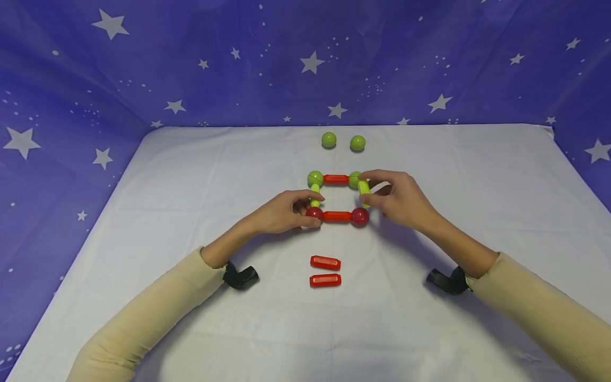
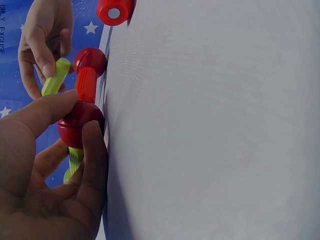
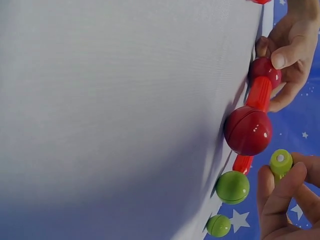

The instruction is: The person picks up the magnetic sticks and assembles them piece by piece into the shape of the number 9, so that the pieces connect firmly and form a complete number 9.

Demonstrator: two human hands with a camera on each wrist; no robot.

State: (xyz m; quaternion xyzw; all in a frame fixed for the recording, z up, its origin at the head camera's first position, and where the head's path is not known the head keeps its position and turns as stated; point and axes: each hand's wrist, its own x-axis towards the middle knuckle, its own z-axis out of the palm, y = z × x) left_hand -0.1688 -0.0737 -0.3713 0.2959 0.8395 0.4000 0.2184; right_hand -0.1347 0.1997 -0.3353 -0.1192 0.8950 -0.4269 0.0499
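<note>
My left hand (image 1: 280,213) grips the dark red ball (image 2: 80,125) at the near left corner of a magnetic ball-and-rod frame lying on the table. A red rod (image 1: 338,216) joins that ball to another dark red ball (image 1: 360,216) on the right. On the frame's left side stands a yellow-green rod (image 1: 315,195), partly behind my left fingers. Green balls, one of them this far left ball (image 1: 315,179), bound a second red rod (image 1: 336,179) along the far side. Between thumb and fingers, my right hand (image 1: 403,199) pinches a yellow-green rod (image 3: 281,161) over the frame's right side.
Two loose red rods, an upper rod (image 1: 325,263) and a lower rod (image 1: 325,280), lie nearer the person. Beyond the frame sit a loose green ball (image 1: 329,139) and another green ball (image 1: 358,142). A starry blue cloth (image 1: 267,63) hangs behind the white table (image 1: 215,159).
</note>
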